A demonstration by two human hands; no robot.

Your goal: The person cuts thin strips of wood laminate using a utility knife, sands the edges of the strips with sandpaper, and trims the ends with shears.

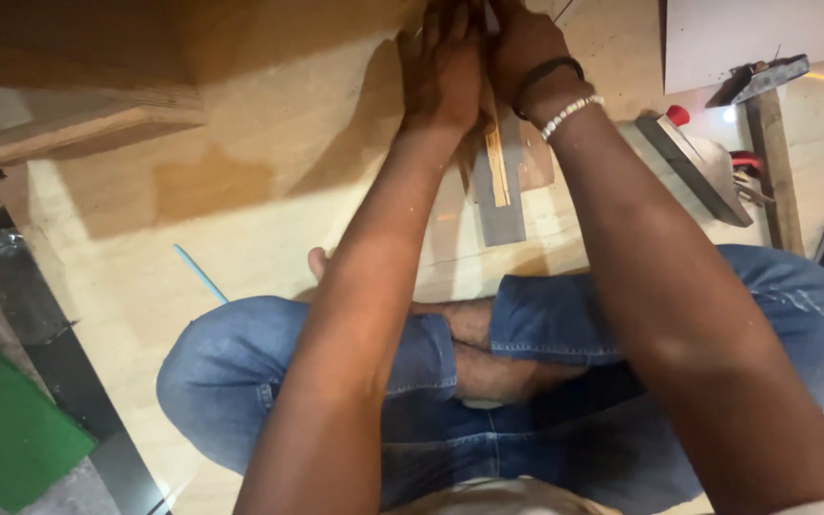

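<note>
I sit cross-legged on a pale stone floor in blue jeans. Both arms reach forward to the top edge of the view. My left hand (442,67) and my right hand (524,43) are pressed close together, fingers closed around thin wooden strips (496,162) that run down between the palms. The strips' lower ends hang over a flat grey metal bar (500,205) lying on the floor. A dark band and a white bead bracelet (569,114) sit on my right wrist. The fingertips are cut off by the frame's top.
A plywood board (97,114) lies at the upper left. A thin blue stick (200,274) rests near my left knee. A green sheet (2,420) sits at lower left. At upper right are a metal tool with a red knob (693,157) and a wooden post (776,162).
</note>
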